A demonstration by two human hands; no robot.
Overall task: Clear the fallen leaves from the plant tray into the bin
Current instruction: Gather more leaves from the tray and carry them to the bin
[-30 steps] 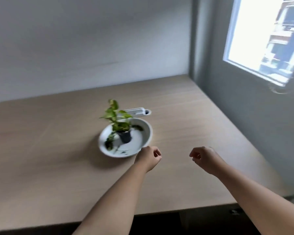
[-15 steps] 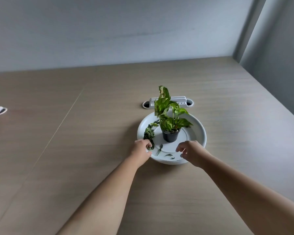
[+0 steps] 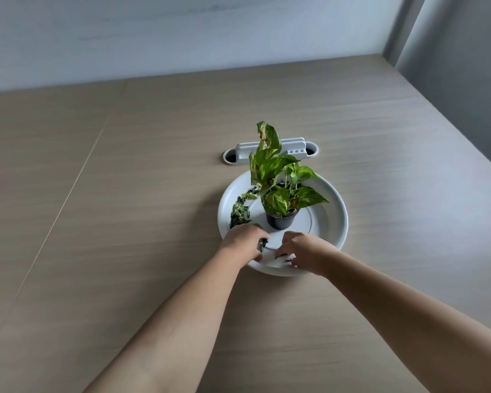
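Note:
A round white plant tray (image 3: 330, 222) sits on the wooden table, with a small green plant in a black pot (image 3: 281, 221) at its middle. Dark fallen leaves (image 3: 240, 209) lie along the tray's left inner rim, and small bits (image 3: 284, 257) lie near the front rim. My left hand (image 3: 243, 241) is over the tray's front left, its fingers curled around a dark leaf (image 3: 264, 245). My right hand (image 3: 304, 252) rests at the front rim, fingertips down at the small leaf bits. No bin is in view.
A white cable-port cover (image 3: 270, 153) is set into the table just behind the tray. The wooden table (image 3: 125, 222) stretches left and right; a grey wall runs behind it and another on the right.
The view has swung left and down to centre on the tray. Both hands have moved forward from the table in front onto the tray's front rim, and the left has closed on a leaf.

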